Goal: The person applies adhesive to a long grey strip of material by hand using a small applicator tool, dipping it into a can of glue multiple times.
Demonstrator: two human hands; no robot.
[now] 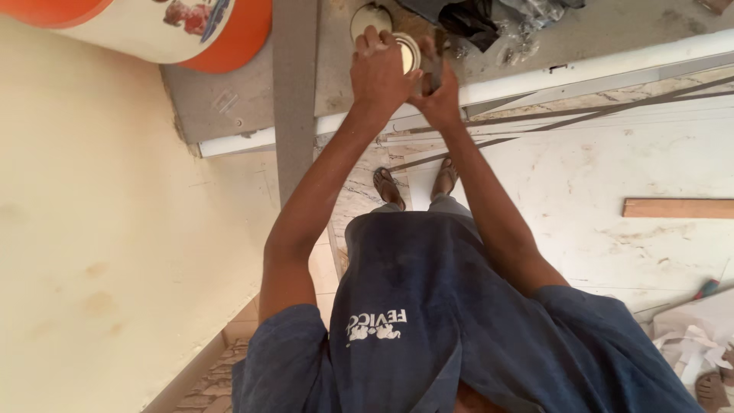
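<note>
Head view: most of the small round tin (410,52) is hidden behind the two hands, only a pale rim arc showing, and the orange-and-white drum (164,27) is cut off by the top edge. The left hand (380,70) is clenched over the tin on the grey board (229,99); the right hand (440,92) grasps a thin dark tool (433,65) against the tin's edge, its tip too hard to make out. The board runs beside a cream wall (99,229) above a dusty pale floor (604,176), where sandalled feet (417,183), a wooden strip (677,208) and paper scraps (699,336) lie.
</note>
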